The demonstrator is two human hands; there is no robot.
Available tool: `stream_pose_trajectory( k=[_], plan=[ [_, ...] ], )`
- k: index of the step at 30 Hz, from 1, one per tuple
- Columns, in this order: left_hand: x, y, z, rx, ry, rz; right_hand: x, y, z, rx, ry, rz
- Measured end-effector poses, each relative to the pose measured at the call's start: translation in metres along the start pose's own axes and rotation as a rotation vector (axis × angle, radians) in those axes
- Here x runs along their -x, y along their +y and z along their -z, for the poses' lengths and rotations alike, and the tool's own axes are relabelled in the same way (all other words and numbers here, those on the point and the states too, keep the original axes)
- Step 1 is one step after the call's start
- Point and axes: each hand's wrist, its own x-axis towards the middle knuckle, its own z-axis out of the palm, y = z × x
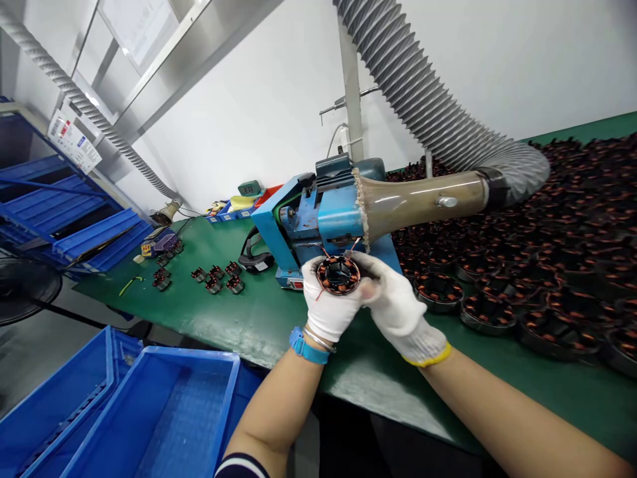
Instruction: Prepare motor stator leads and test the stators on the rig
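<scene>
A motor stator (343, 287), a ring of copper coils with a black core, is held up in front of the blue machine (341, 209). My left hand (326, 312), in a white glove, is closed around its left and lower side. My right hand (398, 302), gloved too, is closed at its right edge, with thumb and fingers bent against the ring. Loose copper wire ends stick up from the stator toward the machine, and one hangs below. The fingertips behind the ring are hidden.
Many stators (488, 312) cover the right of the green table (263, 318); several smaller ones (213, 284) lie left. A grey hose (423, 99) joins the machine's hood (423, 202). Blue bins (189, 405) stand at the front left. A black strap-like object (256, 259) lies beside the machine.
</scene>
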Motion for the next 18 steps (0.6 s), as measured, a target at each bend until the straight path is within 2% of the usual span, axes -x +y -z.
stream_pose_trajectory(
  k=[5, 9, 11, 13, 15, 18],
  plan=[
    [-0.013, 0.001, -0.005, 0.267, 0.056, 0.205, -0.002, -0.004, 0.000, -0.135, -0.012, -0.102],
    [-0.015, -0.002, 0.003, 0.547, -0.062, 0.308, 0.001, 0.011, -0.005, -0.081, 0.116, -0.091],
    [-0.013, -0.001, 0.007, 0.596, -0.133, 0.324, 0.004, 0.020, -0.007, -0.004, 0.133, -0.129],
    [-0.012, 0.002, 0.010, 0.514, -0.190, 0.288, 0.007, 0.025, -0.009, 0.039, 0.064, -0.168],
    [-0.012, 0.003, 0.012, 0.362, -0.229, 0.180, 0.007, 0.024, -0.010, 0.006, 0.021, -0.154],
    [-0.015, 0.000, 0.014, 0.163, -0.231, -0.037, 0.004, 0.012, -0.009, -0.039, 0.064, -0.039]
  ],
)
